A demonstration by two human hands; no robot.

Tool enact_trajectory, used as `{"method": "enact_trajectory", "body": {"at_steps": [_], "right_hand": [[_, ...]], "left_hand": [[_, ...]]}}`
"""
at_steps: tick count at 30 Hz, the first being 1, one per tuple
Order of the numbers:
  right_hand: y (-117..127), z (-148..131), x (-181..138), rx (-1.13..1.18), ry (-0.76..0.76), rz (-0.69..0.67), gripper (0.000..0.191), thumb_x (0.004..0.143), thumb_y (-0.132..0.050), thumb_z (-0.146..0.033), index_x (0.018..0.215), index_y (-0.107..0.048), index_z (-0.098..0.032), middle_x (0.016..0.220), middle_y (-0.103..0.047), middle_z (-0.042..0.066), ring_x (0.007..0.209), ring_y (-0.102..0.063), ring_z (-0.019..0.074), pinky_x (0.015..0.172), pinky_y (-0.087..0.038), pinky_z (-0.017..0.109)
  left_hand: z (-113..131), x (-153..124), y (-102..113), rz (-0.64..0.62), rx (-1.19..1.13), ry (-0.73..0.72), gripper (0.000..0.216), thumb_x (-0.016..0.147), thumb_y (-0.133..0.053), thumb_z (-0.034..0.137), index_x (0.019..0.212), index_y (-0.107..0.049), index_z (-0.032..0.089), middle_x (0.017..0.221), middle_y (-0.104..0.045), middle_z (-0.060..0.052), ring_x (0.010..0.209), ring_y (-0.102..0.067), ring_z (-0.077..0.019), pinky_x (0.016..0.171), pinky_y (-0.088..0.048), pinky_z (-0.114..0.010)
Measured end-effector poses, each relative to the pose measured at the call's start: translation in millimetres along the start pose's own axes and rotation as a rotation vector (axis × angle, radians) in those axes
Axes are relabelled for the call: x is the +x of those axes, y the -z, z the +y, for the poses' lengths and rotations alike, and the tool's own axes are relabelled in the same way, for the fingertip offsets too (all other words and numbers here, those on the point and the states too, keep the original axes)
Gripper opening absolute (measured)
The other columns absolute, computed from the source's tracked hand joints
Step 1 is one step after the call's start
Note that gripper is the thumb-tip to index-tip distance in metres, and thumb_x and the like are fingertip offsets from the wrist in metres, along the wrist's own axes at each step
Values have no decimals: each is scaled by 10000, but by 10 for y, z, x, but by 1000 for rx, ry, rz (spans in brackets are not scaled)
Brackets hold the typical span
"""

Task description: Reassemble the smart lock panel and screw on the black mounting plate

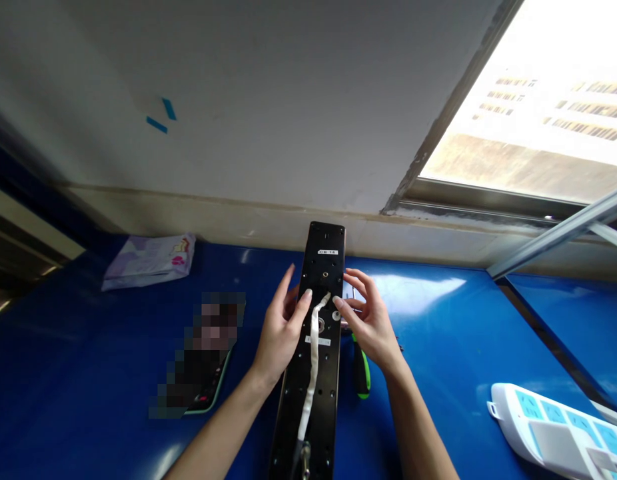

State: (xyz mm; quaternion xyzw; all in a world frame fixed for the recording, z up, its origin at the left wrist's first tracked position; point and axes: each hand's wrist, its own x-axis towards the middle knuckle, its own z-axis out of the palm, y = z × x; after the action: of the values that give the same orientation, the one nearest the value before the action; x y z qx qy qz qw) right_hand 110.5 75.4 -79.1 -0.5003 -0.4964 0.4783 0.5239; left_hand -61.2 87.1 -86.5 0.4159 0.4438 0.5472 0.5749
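A long black panel [316, 373] with screw holes and small white labels stands between my hands, its far end near the wall. My left hand [281, 327] grips its left edge, thumb on the face and fingers behind. On the opposite edge is my right hand [366, 320], its thumb on the face close to the top of a white-wrapped cable [313, 353]. This cable runs down the panel to a metal part [305, 460] at the bottom of the view. A green and black handle [361, 370] shows beside the panel, its upper end hidden by my right hand.
A phone [208, 387], partly pixelated, lies on the blue table [113, 373] at the left. Behind it is a purple-white packet [151, 260]. A white power strip [553, 427] lies at the right, near a metal frame bar [553, 233]. A wall and window border the back.
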Motion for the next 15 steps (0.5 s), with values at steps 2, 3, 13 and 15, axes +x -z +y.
{"method": "enact_trajectory", "body": {"at_steps": [2, 3, 13, 15], "right_hand": [[-13, 3, 5, 7, -10, 5, 627, 879, -798, -516, 1411, -511, -349, 1501, -628, 104, 867, -790, 171, 676, -638, 275], [-23, 5, 7, 10, -16, 4, 643, 883, -791, -523, 1430, -499, -349, 1454, -665, 104, 880, -792, 181, 673, -641, 277], [-3, -16, 14, -176, 113, 105, 447, 938, -730, -464, 1335, -622, -291, 1317, -720, 125, 1021, -750, 263, 860, -658, 468], [5, -74, -17, -261, 207, 137, 287, 927, -738, -363, 1204, -725, -292, 1457, -632, 123, 1226, -666, 301, 1044, -577, 537]], "left_hand": [[-2, -9, 11, -25, -42, 59, 837, 905, -787, 564, 1619, -488, 244, 1318, -787, -119, 1184, -768, -350, 1014, -627, -427], [2, -12, 12, -34, -59, 71, 821, 901, -793, 561, 1600, -518, 231, 1304, -793, -120, 1169, -774, -348, 1015, -625, -423], [49, -34, -5, -21, -139, 111, 769, 876, -826, 541, 1540, -594, 231, 1317, -789, -106, 1170, -771, -312, 999, -618, -360], [56, -37, 11, -31, -145, 123, 762, 883, -815, 552, 1537, -600, 225, 1293, -799, -108, 1144, -780, -318, 948, -633, -352]]}}
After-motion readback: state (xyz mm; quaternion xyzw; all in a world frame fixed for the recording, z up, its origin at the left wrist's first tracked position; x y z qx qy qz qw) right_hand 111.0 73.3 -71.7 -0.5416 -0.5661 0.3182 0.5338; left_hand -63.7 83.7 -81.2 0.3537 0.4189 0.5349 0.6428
